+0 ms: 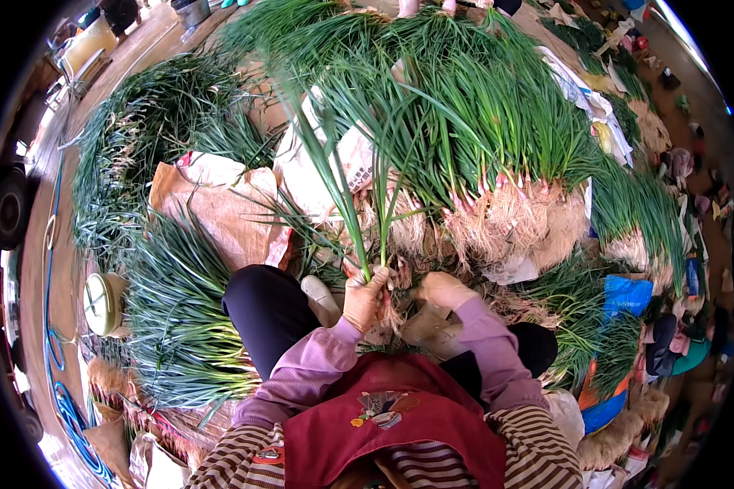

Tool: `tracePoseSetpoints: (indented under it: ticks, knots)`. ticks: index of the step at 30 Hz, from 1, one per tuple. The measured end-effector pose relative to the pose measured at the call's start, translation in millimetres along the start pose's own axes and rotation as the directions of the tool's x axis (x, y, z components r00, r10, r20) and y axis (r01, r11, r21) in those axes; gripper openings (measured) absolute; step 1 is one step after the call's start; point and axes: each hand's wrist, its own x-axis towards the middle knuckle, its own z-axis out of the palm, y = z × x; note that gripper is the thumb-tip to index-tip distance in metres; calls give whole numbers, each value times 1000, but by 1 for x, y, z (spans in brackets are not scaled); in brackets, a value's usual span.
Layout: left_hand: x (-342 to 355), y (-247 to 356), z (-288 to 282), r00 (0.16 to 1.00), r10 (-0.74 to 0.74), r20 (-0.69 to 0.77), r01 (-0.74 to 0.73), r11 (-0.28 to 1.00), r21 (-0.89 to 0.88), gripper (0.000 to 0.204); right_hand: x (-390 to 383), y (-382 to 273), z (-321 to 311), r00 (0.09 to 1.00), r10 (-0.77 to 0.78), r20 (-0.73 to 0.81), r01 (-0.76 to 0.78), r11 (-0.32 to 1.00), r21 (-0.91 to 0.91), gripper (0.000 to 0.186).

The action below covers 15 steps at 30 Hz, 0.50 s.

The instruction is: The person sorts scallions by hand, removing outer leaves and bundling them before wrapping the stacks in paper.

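In front of my lap, my left hand is closed around the lower stalks of a few green onions. Their long leaves fan upward and away, and stringy roots hang below the fist. Just to its right, apart from it, my right hand is curled with its fingers pointing inward. Whatever those fingers hold, if anything, is hidden. Beyond my hands lies a big heap of green onions, with pinkish bulbs and tangled pale roots facing me. Another pile of green onions rests beside my left knee.
An orange-tan sack and a white printed sack lie ahead on the left. A lidded pale tub and a blue hose are at far left. To the right are a blue bag and another person.
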Motion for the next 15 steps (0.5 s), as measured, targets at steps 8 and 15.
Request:
tracePoseSetpoints:
  ticks: [8, 15]
  knots:
    - [13, 21, 20, 941, -190, 280, 237, 960, -146, 27, 38, 48, -111, 733, 187, -654, -189, 980, 68, 26]
    - [24, 7, 11, 967, -241, 80, 254, 933, -255, 14, -61, -76, -49, 708, -353, -611, 455, 890, 12, 22]
